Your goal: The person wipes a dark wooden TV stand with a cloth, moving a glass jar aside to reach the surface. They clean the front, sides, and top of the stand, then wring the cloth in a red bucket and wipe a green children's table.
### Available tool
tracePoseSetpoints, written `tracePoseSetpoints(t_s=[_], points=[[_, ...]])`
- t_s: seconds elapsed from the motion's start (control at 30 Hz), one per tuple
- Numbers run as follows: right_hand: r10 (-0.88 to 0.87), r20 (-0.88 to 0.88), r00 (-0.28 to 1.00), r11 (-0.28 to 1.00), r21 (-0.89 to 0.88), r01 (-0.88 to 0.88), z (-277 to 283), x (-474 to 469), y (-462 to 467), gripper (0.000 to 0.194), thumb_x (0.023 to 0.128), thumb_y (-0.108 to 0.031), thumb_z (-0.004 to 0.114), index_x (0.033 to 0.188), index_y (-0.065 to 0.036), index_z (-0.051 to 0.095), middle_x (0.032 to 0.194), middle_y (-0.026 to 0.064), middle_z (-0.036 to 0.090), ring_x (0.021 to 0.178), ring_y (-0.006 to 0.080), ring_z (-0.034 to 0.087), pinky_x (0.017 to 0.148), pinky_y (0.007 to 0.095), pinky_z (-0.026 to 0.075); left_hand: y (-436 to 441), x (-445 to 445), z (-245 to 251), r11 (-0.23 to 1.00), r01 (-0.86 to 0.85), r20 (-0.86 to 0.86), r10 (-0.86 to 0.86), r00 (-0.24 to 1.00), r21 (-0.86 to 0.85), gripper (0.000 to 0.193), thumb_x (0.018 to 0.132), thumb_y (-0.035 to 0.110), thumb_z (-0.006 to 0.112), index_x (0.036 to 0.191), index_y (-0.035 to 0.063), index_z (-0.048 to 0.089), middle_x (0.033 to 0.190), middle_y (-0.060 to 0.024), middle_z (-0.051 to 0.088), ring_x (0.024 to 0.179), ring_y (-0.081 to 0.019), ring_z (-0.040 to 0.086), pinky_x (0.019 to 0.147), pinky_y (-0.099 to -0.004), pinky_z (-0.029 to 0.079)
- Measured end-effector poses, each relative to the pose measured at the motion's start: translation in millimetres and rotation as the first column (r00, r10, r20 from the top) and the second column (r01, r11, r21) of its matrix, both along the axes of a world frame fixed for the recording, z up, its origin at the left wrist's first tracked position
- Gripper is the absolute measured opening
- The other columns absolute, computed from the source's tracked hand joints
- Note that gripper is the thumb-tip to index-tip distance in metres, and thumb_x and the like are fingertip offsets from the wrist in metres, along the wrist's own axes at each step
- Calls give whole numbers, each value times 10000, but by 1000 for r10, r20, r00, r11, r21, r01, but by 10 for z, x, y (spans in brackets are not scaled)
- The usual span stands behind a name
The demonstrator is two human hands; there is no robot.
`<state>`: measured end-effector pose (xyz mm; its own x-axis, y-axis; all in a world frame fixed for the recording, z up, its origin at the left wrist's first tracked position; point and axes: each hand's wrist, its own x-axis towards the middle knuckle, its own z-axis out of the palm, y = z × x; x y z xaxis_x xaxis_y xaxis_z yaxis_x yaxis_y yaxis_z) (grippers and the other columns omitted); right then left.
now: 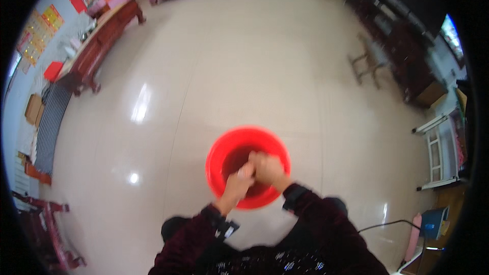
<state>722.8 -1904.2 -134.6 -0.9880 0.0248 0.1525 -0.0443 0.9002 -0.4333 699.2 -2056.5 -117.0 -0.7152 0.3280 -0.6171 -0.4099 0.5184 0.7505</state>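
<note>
A round red plastic bucket (pixel 248 130) stands on the tiled floor before me, its inside dark towards the bottom. Over its opening my left hand (pixel 238 183) and my right hand (pixel 269 168) meet, with the fingers curled against each other. Both hands are blurred. Whether anything is held between them cannot be made out. Dark bands circle both wrists, below the sleeves of a dark maroon top.
Pale glossy floor tiles (pixel 248 65) surround the bucket. A carved wooden table (pixel 103 42) stands at the upper left, a small wooden stool (pixel 366 63) beside a dark cabinet (pixel 408 53) at the right. A black cable (pixel 393 222) runs at the lower right.
</note>
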Motion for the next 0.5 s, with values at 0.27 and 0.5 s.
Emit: tracePoseSetpoints(t_s=[0.27, 0.5], points=[[-74, 168, 983, 674, -718, 174, 655, -16, 340, 170, 803, -113, 699, 945, -58, 622, 839, 93, 665, 732, 247, 659, 592, 389, 534, -270, -520, 576, 699, -172, 329, -96, 939, 694, 373, 847, 131, 678, 1194, 61, 560, 1098, -92, 632, 998, -197, 626, 792, -408, 575], [-155, 291, 944, 740, -598, 306, 629, -82, 151, 300, 786, -194, 756, 972, 8, 636, 852, 154, 700, 810, 287, 684, 683, 379, 545, -165, -395, 147, 789, 564, -478, -603, 639, -242, 484, 848, 262, 698, 1245, 23, 559, 1153, -161, 643, 1111, -284, 613, 953, -377, 471]])
